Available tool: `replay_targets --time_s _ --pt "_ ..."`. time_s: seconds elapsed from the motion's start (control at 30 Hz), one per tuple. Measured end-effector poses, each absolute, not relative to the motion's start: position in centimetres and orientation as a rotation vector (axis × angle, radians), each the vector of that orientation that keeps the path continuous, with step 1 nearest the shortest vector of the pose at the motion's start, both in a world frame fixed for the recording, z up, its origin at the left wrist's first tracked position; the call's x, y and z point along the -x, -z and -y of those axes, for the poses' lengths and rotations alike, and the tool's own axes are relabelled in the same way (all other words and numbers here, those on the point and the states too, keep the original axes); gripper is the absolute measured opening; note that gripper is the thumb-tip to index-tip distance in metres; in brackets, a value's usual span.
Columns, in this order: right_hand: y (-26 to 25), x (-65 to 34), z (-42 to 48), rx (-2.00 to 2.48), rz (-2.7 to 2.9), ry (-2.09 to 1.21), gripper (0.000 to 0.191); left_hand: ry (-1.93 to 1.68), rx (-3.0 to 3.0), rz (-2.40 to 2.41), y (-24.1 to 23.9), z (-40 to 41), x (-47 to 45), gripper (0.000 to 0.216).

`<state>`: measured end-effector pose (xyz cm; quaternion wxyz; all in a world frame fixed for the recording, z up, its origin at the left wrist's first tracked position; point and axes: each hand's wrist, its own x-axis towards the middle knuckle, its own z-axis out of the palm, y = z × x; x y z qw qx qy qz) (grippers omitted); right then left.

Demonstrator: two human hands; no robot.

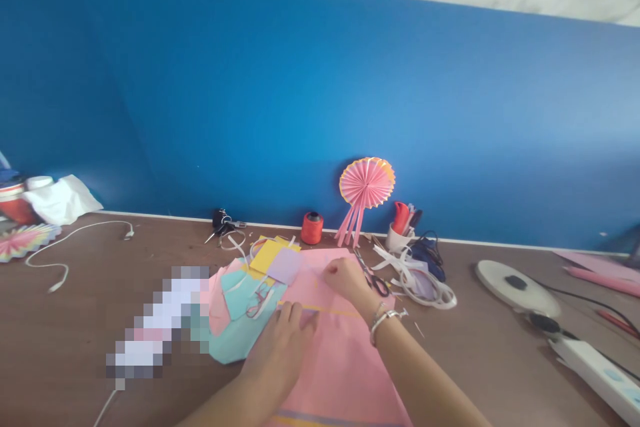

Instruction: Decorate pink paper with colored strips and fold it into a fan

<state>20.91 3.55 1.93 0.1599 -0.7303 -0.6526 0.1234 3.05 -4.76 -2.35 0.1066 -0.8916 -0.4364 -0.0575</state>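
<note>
Through the head camera I see the person's left hand point(287, 347) palm down on a large pink paper sheet point(345, 360), its fingers loose, near a thin yellow stripe point(340, 311) across it. The right hand point(346, 279) is over the upper part of the same sheet, fingers curled in; I cannot tell whether they pinch anything. A silver bangle point(386, 324) circles that wrist.

The sheet lies on the brown table point(450, 373), and the space about it is crowded. Just beyond the right hand I find scissors with dark handles point(379, 287), close to a loose coil of flat white strips point(445, 297). On the left, a teal paper sheet point(240, 340) crowds the pink one, with a yellow paper piece point(265, 255) and a lilac paper piece point(285, 265) above it.

Along the tall blue panel point(250, 93) I make out a red thread spool point(312, 230), a pleated pink paper rosette with yellow edging point(367, 183) leaning upright, and a white cup of tools point(397, 240). Well apart on the right are a round off-white disc point(517, 290) and a white power strip point(597, 373). A blocky blurred patch on the left hides what lies there.
</note>
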Motion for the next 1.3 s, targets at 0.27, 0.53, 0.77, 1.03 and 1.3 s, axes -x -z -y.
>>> replay_targets --time_s 0.27,0.53,0.77,1.03,1.3 --pt "-1.3 -18.6 -5.7 2.098 1.852 -0.377 0.025 0.111 2.670 1.299 1.9 4.8 -2.9 0.049" --pt "-2.9 -19.8 -3.8 1.887 1.789 -0.590 0.018 0.223 2.838 1.264 0.8 4.8 -2.7 0.041" --pt "-2.1 -22.9 0.9 1.566 1.782 -0.916 0.017 0.325 2.980 1.297 -0.2 4.5 -2.8 0.028" --pt "0.8 -22.8 2.3 1.524 1.735 -0.785 0.028 0.396 2.989 1.286 -0.6 4.5 -2.6 0.033" --pt "0.2 -22.5 2.6 1.522 1.533 -1.054 0.025 0.375 2.989 1.260 -0.7 4.4 -2.8 0.029"
